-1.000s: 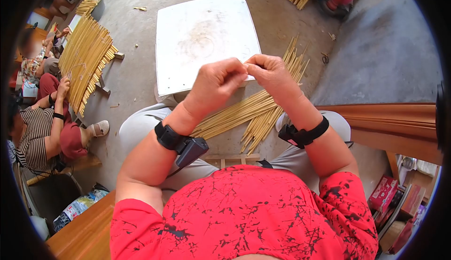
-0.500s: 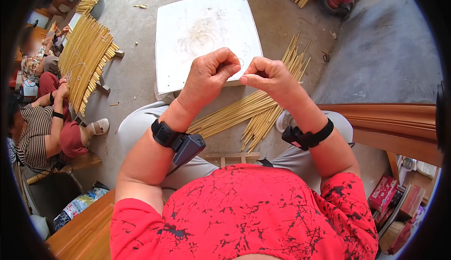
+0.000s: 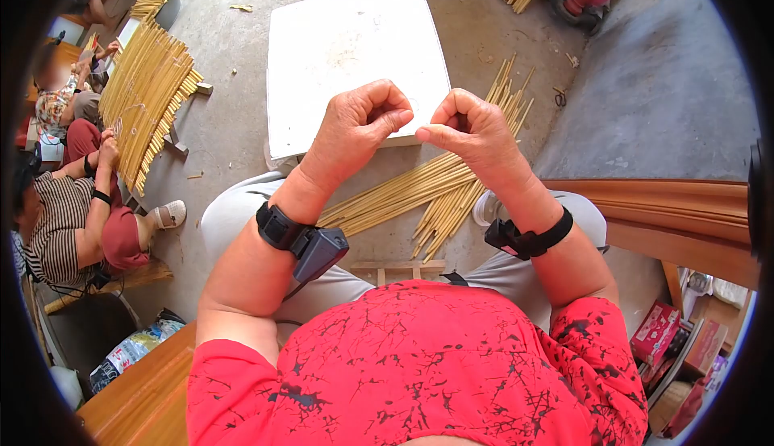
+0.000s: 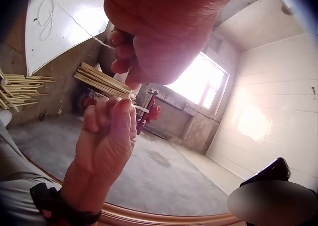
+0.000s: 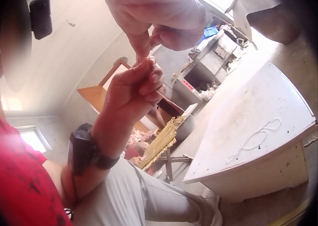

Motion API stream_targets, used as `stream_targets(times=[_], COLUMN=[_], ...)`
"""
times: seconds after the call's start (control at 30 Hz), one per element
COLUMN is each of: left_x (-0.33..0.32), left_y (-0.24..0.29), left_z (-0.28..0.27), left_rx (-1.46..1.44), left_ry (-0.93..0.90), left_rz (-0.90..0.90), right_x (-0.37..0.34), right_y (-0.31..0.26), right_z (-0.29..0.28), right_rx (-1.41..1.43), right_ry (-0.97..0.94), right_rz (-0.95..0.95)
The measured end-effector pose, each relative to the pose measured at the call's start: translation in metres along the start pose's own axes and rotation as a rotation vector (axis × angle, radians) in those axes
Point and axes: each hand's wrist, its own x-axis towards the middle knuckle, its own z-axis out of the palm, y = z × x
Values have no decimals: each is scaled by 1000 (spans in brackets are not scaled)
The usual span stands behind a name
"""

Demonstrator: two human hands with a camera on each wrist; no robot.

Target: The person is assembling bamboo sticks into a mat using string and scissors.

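A thin white string [image 4: 82, 27] runs from the curled fingers of my left hand [image 3: 355, 128] toward the white tabletop [image 3: 351, 39]. Part of the string lies in loose loops on that top, in the right wrist view. My left hand pinches the string between thumb and fingers. Close beside it, my right hand [image 3: 477, 133] has its thumb and forefinger pressed together, with a small white bit of string at the tips in the left wrist view. Both hands are raised over the table's near edge, fingertips a small gap apart in the head view.
Bundles of thin bamboo-like sticks [image 3: 403, 196] lie on the floor between the table and my legs. At left, seated people work at a mat of sticks [image 3: 149, 95] on a stand. A brown wooden panel [image 3: 669, 216] runs along the right, near a grey floor area.
My hands were touching at the fingertips a second ago and have since drawn slightly apart. Over the last half second they have barely moved, the right fingertips shifting a little to the right.
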Motion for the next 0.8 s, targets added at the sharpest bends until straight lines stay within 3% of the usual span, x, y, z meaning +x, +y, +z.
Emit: stream_targets(times=[0.2,0.27,0.3,0.37,0.5,0.7,0.77,0.8], left_x=[-1,-2,-2,-2,-2,-1,0,1], left_y=[1,4,6,8,6,7,6,5], left_z=[-1,-1,-2,-2,-3,-8,-12,-13], left_rx=[-17,-32,-44,-33,-38,-23,-35,-46], left_ry=[-45,-84,-125,-119,-111,-33,-29,-25], left_rz=[-52,-92,-132,-134,-135,-99,-100,-98], right_x=[3,9,7,0,1,3,4,3], right_y=[4,13,10,-2,-7,5,12,11], right_z=[0,4,4,2,-1,-2,-4,-4], right_rx=[-11,154,154,342,351,-19,-350,-350], right_ry=[26,79,79,16,-15,-53,10,10], right_rz=[-64,-251,-251,83,129,147,-65,-65])
